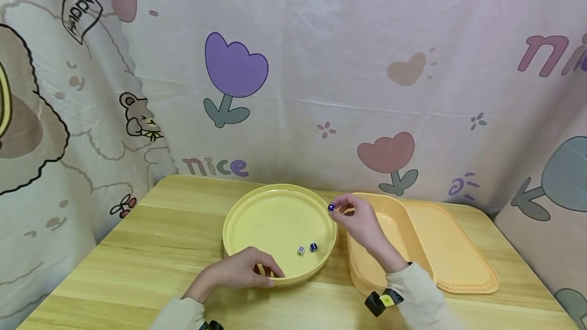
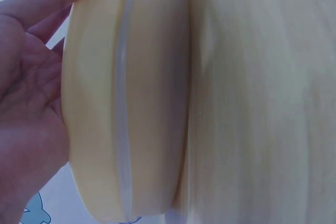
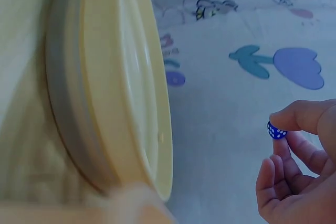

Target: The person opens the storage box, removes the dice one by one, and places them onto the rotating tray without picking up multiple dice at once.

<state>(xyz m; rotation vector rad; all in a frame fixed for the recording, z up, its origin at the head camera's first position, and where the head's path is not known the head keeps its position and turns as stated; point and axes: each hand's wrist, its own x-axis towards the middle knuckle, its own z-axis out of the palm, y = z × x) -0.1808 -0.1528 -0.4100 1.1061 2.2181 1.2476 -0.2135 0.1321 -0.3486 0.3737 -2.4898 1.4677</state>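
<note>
A round yellow tray sits on the wooden table, with a white die and a blue die lying near its front right. My left hand grips the tray's near rim, fingers curled over the edge; the left wrist view shows the palm against the tray wall. My right hand is raised over the tray's right rim and pinches a second blue die between thumb and fingertip. The right wrist view shows that blue die and the tray.
An orange oblong container stands right of the tray, its flat lid lying beside it. A cartoon-print cloth hangs behind and on both sides. The table has bare wood at the left.
</note>
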